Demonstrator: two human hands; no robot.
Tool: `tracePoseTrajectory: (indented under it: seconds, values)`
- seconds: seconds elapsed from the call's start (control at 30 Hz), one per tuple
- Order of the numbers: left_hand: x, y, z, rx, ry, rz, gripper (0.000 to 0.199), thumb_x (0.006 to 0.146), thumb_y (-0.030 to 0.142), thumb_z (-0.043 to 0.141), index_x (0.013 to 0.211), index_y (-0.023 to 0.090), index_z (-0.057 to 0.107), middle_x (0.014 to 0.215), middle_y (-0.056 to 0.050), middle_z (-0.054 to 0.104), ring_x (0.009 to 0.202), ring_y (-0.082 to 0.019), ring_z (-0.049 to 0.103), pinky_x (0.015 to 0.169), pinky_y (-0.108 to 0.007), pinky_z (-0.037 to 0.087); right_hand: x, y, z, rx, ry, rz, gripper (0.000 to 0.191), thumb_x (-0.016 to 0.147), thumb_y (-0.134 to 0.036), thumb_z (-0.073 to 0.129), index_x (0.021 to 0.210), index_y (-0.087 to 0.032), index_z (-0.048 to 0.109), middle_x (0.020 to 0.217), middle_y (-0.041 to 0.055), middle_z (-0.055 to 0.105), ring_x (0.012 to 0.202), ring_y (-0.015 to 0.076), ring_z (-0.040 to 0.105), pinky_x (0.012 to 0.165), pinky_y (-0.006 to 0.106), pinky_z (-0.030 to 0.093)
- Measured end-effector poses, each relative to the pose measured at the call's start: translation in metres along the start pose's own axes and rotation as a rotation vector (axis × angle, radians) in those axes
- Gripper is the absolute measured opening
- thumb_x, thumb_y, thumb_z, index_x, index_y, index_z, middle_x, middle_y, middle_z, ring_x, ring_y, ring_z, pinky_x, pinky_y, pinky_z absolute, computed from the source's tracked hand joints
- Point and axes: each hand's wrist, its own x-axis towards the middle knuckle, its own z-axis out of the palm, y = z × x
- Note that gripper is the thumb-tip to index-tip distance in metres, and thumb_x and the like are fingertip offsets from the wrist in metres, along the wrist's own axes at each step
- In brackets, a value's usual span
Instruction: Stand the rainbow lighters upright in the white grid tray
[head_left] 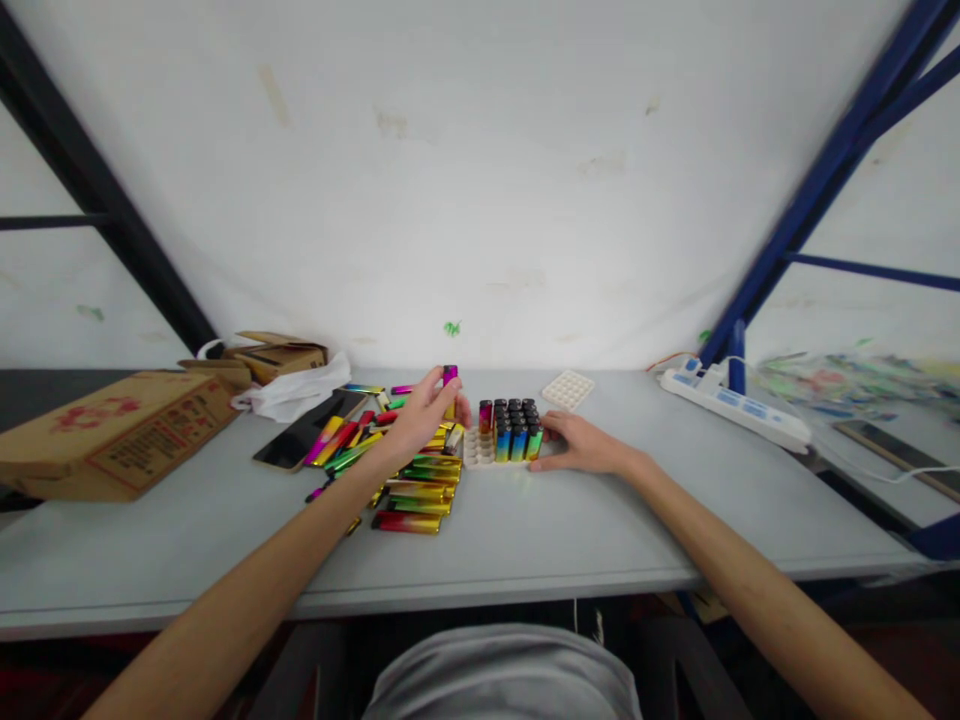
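My left hand (pixel 429 408) grips a purple and gold lighter (pixel 450 377) upright, just left of a white tray with round holes (pixel 480 450). Several lighters (pixel 517 432) with black tops stand in the tray's right part, mostly blue-green-gold, and one reddish-purple lighter (pixel 486 416) stands at their left. The left part of the tray shows bare holes. My right hand (pixel 574 442) rests at the tray's right side, thumb and fingers apart around the edge of the standing lighters. Beneath and beside my left forearm lies a loose pile of shiny coloured lighters (pixel 412 500).
A second holed tray (pixel 568 390) lies behind my right hand. At the left are a black phone-like slab (pixel 307 430), a white plastic bag (pixel 294 388) and cardboard boxes (pixel 120 430). A white power strip (pixel 735 408) lies at the right, near a blue metal frame (pixel 787 220).
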Motion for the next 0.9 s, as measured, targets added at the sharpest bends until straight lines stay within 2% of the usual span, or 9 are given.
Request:
tracePoseTrajectory:
  seconds: [0.13, 0.2, 0.33, 0.43, 0.6, 0.73, 0.9]
  values:
    - [-0.0008, -0.0020, 0.0031, -0.092, -0.017, -0.047, 0.037, 0.083, 0.048, 0.073, 0.094, 0.021, 0.050, 0.058, 0.009, 0.044, 0.049, -0.009, 0.042, 0.048, -0.022, 0.046, 0.0001, 0.0012, 0.0011, -0.001, 0.005, -0.004, 0.056, 0.080, -0.064, 0.076, 0.108, -0.015, 0.065, 0.093, 0.0068, 0.064, 0.082, 0.0222, 0.058, 0.073, 0.032, 0.044]
    - [-0.0014, -0.0010, 0.0032, -0.153, -0.049, -0.103, 0.033, 0.086, 0.049, 0.066, 0.091, 0.019, 0.055, 0.058, 0.008, 0.039, 0.047, -0.009, 0.035, 0.044, -0.020, 0.040, -0.0001, 0.0006, 0.0009, 0.004, 0.007, -0.004, 0.056, 0.081, -0.063, 0.076, 0.108, -0.016, 0.065, 0.093, 0.0069, 0.064, 0.082, 0.0223, 0.058, 0.073, 0.032, 0.045]
    - [-0.0016, -0.0001, 0.0006, -0.189, -0.100, -0.201, 0.043, 0.094, 0.052, 0.050, 0.070, 0.016, 0.054, 0.055, 0.005, 0.034, 0.046, -0.009, 0.033, 0.043, -0.020, 0.035, -0.0002, -0.0012, 0.0000, 0.015, 0.005, 0.000, 0.057, 0.081, -0.063, 0.076, 0.109, -0.015, 0.064, 0.091, 0.0061, 0.063, 0.081, 0.0219, 0.057, 0.073, 0.032, 0.044]
    - [-0.0004, -0.0019, -0.0009, -0.170, -0.116, -0.231, 0.046, 0.095, 0.049, 0.046, 0.062, 0.017, 0.049, 0.053, 0.004, 0.032, 0.045, -0.009, 0.031, 0.043, -0.019, 0.032, 0.0000, -0.0017, -0.0006, 0.013, 0.005, -0.001, 0.056, 0.081, -0.063, 0.076, 0.109, -0.016, 0.064, 0.090, 0.0055, 0.062, 0.080, 0.0216, 0.057, 0.072, 0.031, 0.043]
    - [0.0005, -0.0038, -0.0006, -0.188, -0.163, -0.214, 0.045, 0.094, 0.048, 0.043, 0.060, 0.017, 0.049, 0.052, 0.003, 0.033, 0.046, -0.010, 0.031, 0.044, -0.020, 0.030, 0.0001, -0.0012, -0.0001, 0.009, 0.008, -0.008, 0.056, 0.081, -0.063, 0.076, 0.106, -0.016, 0.063, 0.090, 0.0054, 0.062, 0.080, 0.0215, 0.056, 0.073, 0.031, 0.043]
    - [0.0003, -0.0044, -0.0012, -0.195, -0.188, -0.252, 0.043, 0.092, 0.049, 0.043, 0.061, 0.018, 0.046, 0.053, 0.004, 0.030, 0.046, -0.009, 0.027, 0.043, -0.018, 0.026, 0.0000, -0.0007, 0.0004, 0.010, 0.010, -0.001, 0.056, 0.080, -0.064, 0.076, 0.106, -0.015, 0.064, 0.090, 0.0057, 0.062, 0.080, 0.0217, 0.057, 0.072, 0.032, 0.043]
    - [0.0021, -0.0075, -0.0027, -0.181, -0.157, -0.275, 0.035, 0.087, 0.044, 0.044, 0.063, 0.019, 0.043, 0.055, 0.006, 0.027, 0.044, -0.008, 0.024, 0.041, -0.017, 0.020, -0.0004, 0.0002, 0.0007, 0.017, 0.005, 0.000, 0.058, 0.081, -0.064, 0.076, 0.110, -0.015, 0.064, 0.091, 0.0062, 0.064, 0.081, 0.0218, 0.057, 0.072, 0.031, 0.044]
